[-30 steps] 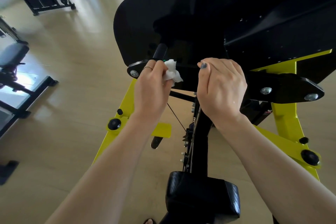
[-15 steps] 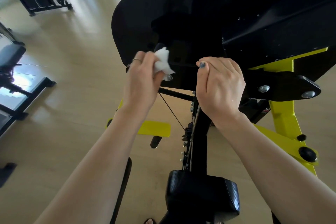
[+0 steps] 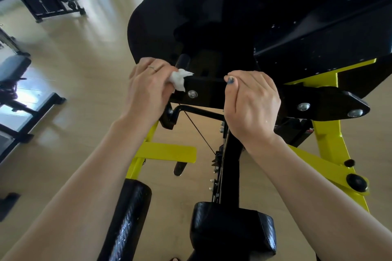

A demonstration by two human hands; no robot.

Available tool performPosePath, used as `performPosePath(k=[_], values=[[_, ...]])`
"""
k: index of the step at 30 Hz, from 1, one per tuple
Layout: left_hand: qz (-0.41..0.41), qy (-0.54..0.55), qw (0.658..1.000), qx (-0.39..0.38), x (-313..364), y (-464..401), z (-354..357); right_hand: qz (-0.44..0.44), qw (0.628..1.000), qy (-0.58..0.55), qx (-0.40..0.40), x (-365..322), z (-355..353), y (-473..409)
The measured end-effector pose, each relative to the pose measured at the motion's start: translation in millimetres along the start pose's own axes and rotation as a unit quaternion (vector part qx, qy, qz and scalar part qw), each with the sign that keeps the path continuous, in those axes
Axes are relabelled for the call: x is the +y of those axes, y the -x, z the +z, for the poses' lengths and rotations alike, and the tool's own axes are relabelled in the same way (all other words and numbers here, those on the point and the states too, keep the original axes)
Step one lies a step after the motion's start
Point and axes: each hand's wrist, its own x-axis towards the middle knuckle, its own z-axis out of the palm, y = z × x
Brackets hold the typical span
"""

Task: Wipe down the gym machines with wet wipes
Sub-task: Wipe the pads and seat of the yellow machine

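Seen from above, the left hand pinched a crumpled white wet wipe against the black arm of a yellow-framed gym machine, the right hand gripping that arm; firm, overlapping strokes would likely clean best.

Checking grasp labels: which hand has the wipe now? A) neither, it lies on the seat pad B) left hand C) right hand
B: the left hand pinches the white wipe against the black machine arm; the right hand grips the arm with no wipe in it.
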Motion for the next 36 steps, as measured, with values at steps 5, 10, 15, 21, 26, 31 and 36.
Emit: performPosePath(k=[5, 10, 15, 21, 26, 31, 36], values=[[0.116, 0.014, 0.993, -0.008, 62, -18, 21, -0.018, 1.000, -0.006, 0.003, 4, -1, 0], [0.121, -0.011, 0.992, 0.022, 39, -11, 18, -0.032, 0.999, -0.014, -0.003, 6, -3, 0], [-0.025, -0.076, 0.997, -0.004, -44, 17, -7, -0.008, 0.999, -0.021, -0.042, 3, -6, -1], [-0.102, 0.064, 0.992, 0.042, 6, 18, -8, 0.280, 0.913, -0.278, -0.102, -11, -44, -21], [0.040, 0.175, 0.984, -0.009, 115, -16, 1, 0.469, 0.807, -0.357, 0.037, 16, -89, -13], [0.041, 0.251, 0.967, -0.029, 157, -48, 3, 0.459, 0.757, -0.457, -0.087, 36, -115, 10], [0.045, 0.244, 0.964, -0.091, 167, -47, 19, 0.500, 0.629, -0.582, -0.125, 37, -120, -1]])
